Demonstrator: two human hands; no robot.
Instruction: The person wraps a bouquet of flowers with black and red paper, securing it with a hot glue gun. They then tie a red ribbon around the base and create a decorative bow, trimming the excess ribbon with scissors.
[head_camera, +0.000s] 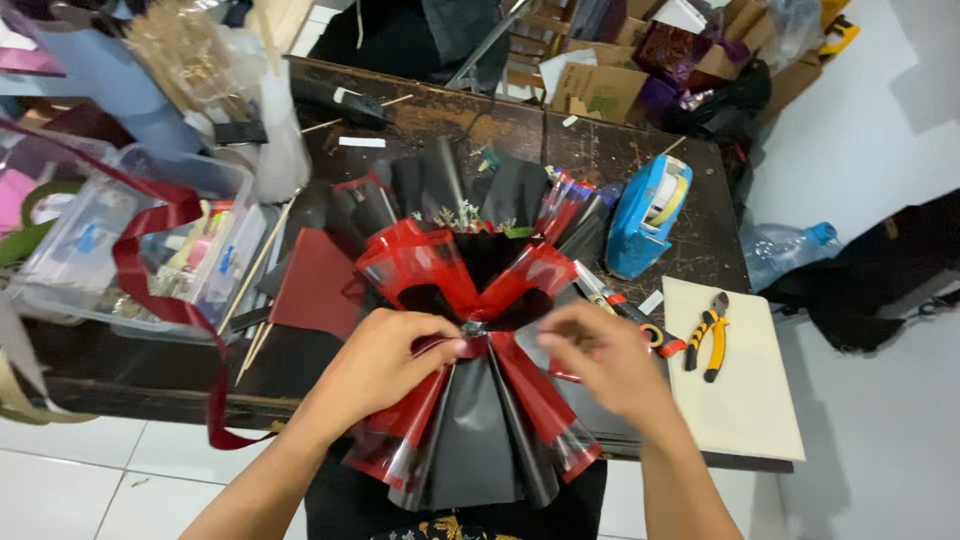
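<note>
Lying across the near edge of a dark wooden table, a black and red wrapped bouquet is pinched at its waist by both hands. The left hand grasps dark red ribbon there; the right hand closes its fingers beside it. Nearby sit a blue tape dispenser, yellow pliers and a clear plastic bin.

My right hand motion-blurred above black-and-red wrapped bouquet; can't tell what fingers pinch. Bouquet's gathered neck hidden behind both hands. My left hand covers ribbon there. Left of bouquet, clear plastic storage bin contents too jumbled to make out.
</note>
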